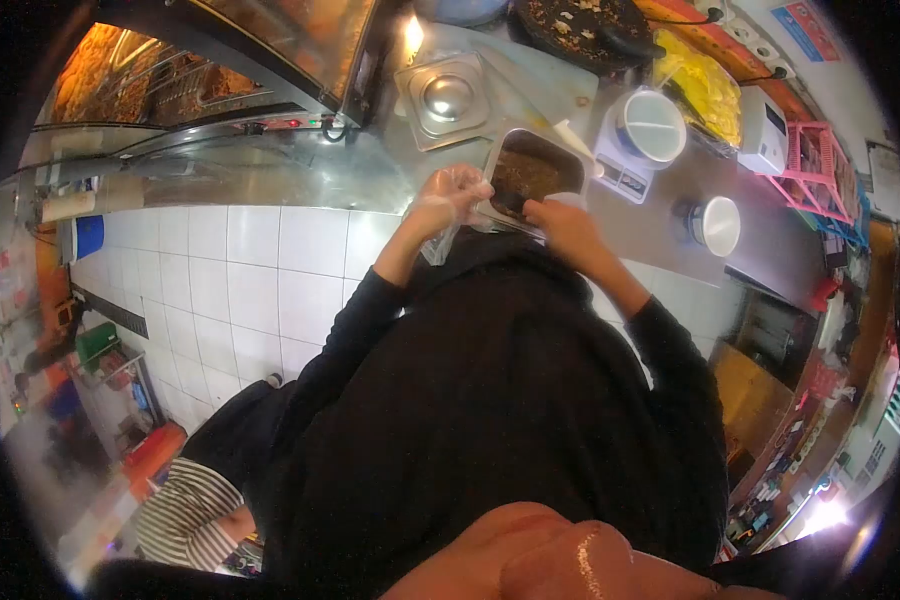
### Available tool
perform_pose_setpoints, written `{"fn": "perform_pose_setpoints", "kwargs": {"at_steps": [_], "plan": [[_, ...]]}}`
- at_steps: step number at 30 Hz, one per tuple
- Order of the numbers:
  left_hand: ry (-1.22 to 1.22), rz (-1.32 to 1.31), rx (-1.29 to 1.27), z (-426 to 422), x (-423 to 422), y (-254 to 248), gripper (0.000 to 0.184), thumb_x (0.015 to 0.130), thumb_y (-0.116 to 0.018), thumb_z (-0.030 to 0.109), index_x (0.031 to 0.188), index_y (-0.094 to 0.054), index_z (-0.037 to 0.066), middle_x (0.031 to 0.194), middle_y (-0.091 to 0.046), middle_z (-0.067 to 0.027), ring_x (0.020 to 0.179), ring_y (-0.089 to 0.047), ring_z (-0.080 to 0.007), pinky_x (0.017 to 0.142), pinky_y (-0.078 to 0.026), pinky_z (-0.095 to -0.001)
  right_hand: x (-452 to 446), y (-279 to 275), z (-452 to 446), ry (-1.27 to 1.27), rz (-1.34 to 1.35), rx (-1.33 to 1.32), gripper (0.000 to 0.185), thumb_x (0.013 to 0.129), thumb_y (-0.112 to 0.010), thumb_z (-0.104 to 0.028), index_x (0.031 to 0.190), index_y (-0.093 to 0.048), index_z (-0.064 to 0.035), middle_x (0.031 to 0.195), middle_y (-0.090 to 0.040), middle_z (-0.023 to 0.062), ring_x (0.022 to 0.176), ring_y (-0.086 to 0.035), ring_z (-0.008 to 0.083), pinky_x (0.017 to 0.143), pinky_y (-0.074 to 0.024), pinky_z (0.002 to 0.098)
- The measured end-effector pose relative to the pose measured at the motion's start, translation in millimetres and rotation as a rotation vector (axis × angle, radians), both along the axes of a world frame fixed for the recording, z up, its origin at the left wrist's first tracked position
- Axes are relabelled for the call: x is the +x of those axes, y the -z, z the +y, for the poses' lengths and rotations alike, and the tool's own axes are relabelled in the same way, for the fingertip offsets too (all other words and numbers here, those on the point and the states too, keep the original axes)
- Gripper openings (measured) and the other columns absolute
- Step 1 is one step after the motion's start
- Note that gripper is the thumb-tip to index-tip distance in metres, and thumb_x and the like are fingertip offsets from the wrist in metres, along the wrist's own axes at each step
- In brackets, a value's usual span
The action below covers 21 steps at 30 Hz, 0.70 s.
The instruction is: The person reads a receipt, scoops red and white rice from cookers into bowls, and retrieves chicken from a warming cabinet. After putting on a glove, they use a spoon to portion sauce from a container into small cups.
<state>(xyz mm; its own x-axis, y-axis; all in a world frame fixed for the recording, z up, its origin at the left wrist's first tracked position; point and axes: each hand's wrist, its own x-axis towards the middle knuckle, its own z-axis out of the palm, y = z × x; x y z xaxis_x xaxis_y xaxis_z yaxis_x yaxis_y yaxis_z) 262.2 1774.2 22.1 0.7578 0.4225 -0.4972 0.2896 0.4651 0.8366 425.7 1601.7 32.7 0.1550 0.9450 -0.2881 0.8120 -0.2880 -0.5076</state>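
At the counter's front edge a rectangular metal container (538, 168) holds something brown. Beside its left rim is my left hand (450, 196), fingers pinched together, with clear plastic (438, 245) hanging below it. My right hand (562, 226) is closed at the container's near right corner; what it grips is too small to make out. A dark piece (508, 203) lies between my hands at the near side of the container. Behind the container is a knife with a white handle (573, 139), resting on the counter.
A metal lid (447, 98) lies behind my left hand. To the right are a scale (621, 178) bearing a white bowl (652, 126), and a white tub (717, 226). A dark pan (582, 28) stands at the back. Another person in a striped sleeve (185, 513) is at lower left.
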Motion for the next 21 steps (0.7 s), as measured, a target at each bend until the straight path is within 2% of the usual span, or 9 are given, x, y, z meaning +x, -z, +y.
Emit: {"fn": "perform_pose_setpoints", "kwargs": {"at_steps": [5,7,10,13,16,21], "plan": [[-0.004,-0.021,-0.016,-1,1,23,0.021,0.08,-0.07,0.012,0.09,-0.055,0.001,0.082,-0.052,-0.0035,0.069,-0.057,-0.0139,0.058,-0.06,-0.0329,2,-2,-1,-0.037,0.011,-0.001,0.015,0.091,-0.046,-0.023,0.103,-0.054,-0.0168,0.089,-0.061,0.0124,0.088,-0.061,0.0338,0.071,-0.0466,0.0458],[-0.016,0.001,-0.01,-2,2,15,0.022,0.08,-0.07,0.013,0.091,-0.055,0.0,0.081,-0.052,-0.0037,0.068,-0.057,-0.0142,0.058,-0.06,-0.0324,6,2,0,-0.041,0.057,-0.003,0.016,0.092,-0.046,-0.023,0.103,-0.055,-0.0154,0.091,-0.062,0.0131,0.088,-0.061,0.0349,0.071,-0.0466,0.045],[0.002,0.01,0.014,-4,3,-2,0.024,0.08,-0.07,0.013,0.094,-0.056,0.0,0.081,-0.053,-0.004,0.068,-0.057,-0.0147,0.058,-0.06,-0.032,21,13,5,0.076,0.3,0.076,0.018,0.094,-0.048,-0.023,0.103,-0.057,-0.0108,0.092,-0.063,0.0135,0.085,-0.061,0.0316,0.073,-0.0464,0.0399],[0.063,0.024,0.054,-3,2,-7,0.024,0.08,-0.07,0.012,0.096,-0.057,-0.001,0.081,-0.053,-0.0047,0.07,-0.058,-0.0152,0.058,-0.06,-0.032,42,19,9,0.178,0.526,0.058,0.02,0.094,-0.05,-0.022,0.101,-0.059,-0.0052,0.091,-0.062,0.0116,0.083,-0.058,0.0237,0.076,-0.0448,0.0344],[0.071,0.047,0.072,-3,4,-12,0.024,0.081,-0.069,0.012,0.097,-0.057,-0.001,0.082,-0.054,-0.0054,0.071,-0.059,-0.0155,0.058,-0.06,-0.0323,48,23,5,0.282,0.586,0.133,0.021,0.094,-0.052,-0.021,0.102,-0.059,-0.0026,0.087,-0.06,0.0084,0.084,-0.055,0.0169,0.079,-0.043,0.0311],[0.028,-0.027,0.006,-2,-1,0,0.025,0.082,-0.07,0.016,0.096,-0.058,0.0,0.084,-0.055,-0.0053,0.071,-0.059,-0.0153,0.058,-0.06,-0.0327,60,22,-2,0.308,0.563,0.141,0.023,0.094,-0.051,-0.023,0.103,-0.058,-0.0032,0.085,-0.059,0.0058,0.083,-0.053,0.0156,0.079,-0.0428,0.0298]]}}
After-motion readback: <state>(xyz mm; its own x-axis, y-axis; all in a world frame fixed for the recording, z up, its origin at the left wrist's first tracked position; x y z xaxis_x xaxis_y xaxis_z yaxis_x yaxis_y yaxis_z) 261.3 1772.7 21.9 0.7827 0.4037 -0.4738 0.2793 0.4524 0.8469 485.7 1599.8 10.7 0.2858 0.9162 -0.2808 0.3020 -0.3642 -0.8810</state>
